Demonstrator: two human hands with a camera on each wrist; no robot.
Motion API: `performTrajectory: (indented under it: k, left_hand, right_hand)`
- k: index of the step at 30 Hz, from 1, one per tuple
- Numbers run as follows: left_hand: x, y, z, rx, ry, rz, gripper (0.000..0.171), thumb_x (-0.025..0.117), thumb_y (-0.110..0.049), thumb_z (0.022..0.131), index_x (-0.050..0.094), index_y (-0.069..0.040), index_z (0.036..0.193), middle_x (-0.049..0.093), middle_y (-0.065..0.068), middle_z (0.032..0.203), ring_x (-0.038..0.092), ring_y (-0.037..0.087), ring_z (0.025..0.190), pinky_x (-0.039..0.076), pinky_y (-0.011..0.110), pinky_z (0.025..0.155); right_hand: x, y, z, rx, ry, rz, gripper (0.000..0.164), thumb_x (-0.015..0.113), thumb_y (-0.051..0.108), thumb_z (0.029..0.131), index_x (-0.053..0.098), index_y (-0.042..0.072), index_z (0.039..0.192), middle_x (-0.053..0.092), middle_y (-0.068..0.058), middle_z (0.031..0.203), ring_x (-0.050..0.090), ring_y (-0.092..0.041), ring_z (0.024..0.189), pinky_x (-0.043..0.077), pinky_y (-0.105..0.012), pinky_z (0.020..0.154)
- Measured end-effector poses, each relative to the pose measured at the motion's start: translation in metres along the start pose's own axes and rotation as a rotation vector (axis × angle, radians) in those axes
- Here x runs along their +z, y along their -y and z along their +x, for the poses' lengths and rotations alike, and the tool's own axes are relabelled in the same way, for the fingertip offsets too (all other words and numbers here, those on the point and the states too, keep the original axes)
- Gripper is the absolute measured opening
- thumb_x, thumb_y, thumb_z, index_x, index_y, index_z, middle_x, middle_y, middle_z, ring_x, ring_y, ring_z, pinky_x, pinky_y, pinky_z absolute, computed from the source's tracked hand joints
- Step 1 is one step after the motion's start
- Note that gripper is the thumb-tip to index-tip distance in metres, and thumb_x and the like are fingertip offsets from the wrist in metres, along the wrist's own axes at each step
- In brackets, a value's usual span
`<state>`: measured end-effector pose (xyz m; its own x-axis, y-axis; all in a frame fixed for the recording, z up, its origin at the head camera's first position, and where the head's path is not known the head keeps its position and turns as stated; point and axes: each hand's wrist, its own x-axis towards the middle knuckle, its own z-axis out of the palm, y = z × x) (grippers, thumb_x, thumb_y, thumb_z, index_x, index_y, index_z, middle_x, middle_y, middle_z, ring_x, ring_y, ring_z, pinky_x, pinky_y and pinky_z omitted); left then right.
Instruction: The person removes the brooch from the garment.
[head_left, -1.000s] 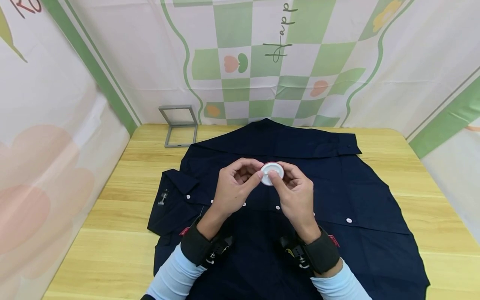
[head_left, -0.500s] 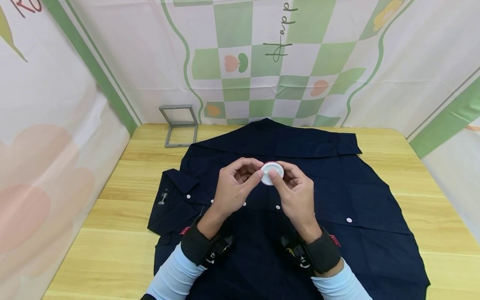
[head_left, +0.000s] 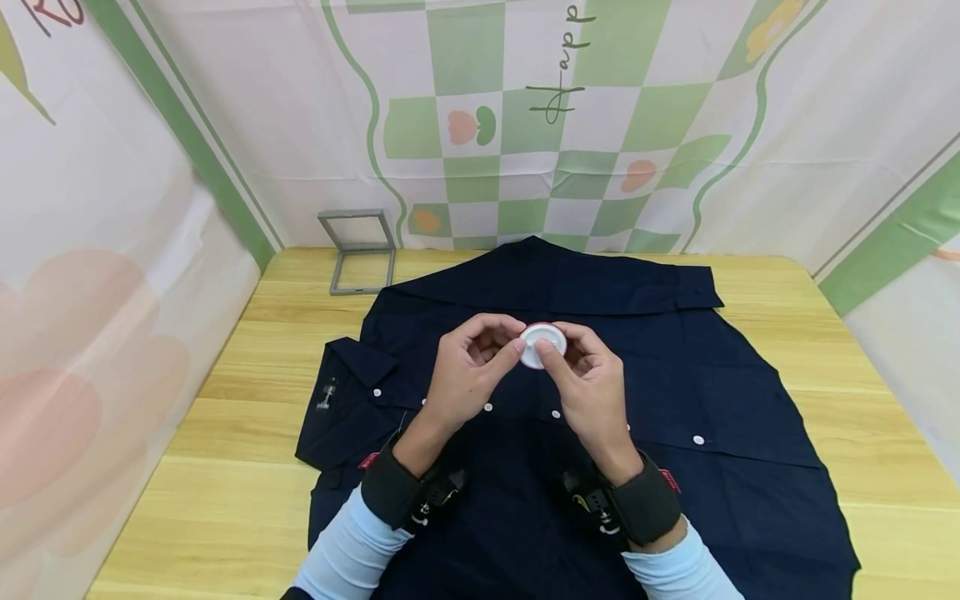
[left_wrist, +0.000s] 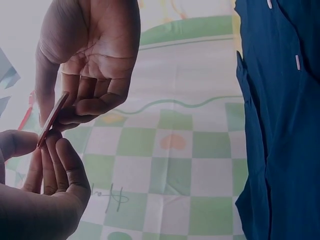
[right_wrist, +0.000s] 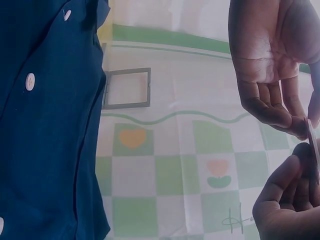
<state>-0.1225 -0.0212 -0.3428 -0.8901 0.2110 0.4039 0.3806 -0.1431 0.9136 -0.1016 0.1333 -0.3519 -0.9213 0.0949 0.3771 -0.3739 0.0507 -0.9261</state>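
Between both hands, above the shirt, is a small round badge with its white back facing up and a thin red edge. My left hand pinches its left rim between thumb and fingers. The right hand grips it from the right, thumb lying over the white back. Edge-on, the badge shows as a thin strip in the left wrist view. A dark navy shirt with white buttons is spread flat on the table beneath both hands.
A grey hinged frame stands at the back left of the wooden table. Behind the table hangs a green-and-white checked curtain, with pale fabric on both sides. Black straps with cameras sit on both wrists.
The badge and the right hand have shifted very slightly to the left. Both hands keep their hold, and everything else lies as before.
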Motion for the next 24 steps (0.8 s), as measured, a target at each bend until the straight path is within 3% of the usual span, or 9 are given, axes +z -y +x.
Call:
performTrajectory:
  k: [19, 24]
  left_hand:
    - [0.0022, 0.0011, -0.0005, -0.068, 0.046, 0.03, 0.024, 0.062, 0.002, 0.091, 0.061, 0.009, 0.114, 0.062, 0.027, 0.101, 0.06, 0.004, 0.084, 0.051, 0.016, 0.073]
    - [0.0021, 0.0002, -0.0022, -0.066, 0.044, 0.049, 0.023, 0.063, 0.001, 0.092, 0.061, 0.008, 0.113, 0.063, 0.026, 0.1, 0.06, 0.004, 0.083, 0.051, 0.017, 0.071]
  right_hand:
    - [-0.005, 0.0015, 0.002, 0.03, 0.03, -0.039, 0.023, 0.063, -0.001, 0.093, 0.061, -0.008, 0.114, 0.066, 0.011, 0.101, 0.062, -0.004, 0.088, 0.052, -0.016, 0.076]
    - [-0.0071, 0.0012, 0.0019, 0.041, 0.078, -0.044, 0.023, 0.062, 0.002, 0.094, 0.061, -0.006, 0.116, 0.066, 0.01, 0.104, 0.062, -0.006, 0.089, 0.052, -0.018, 0.078]
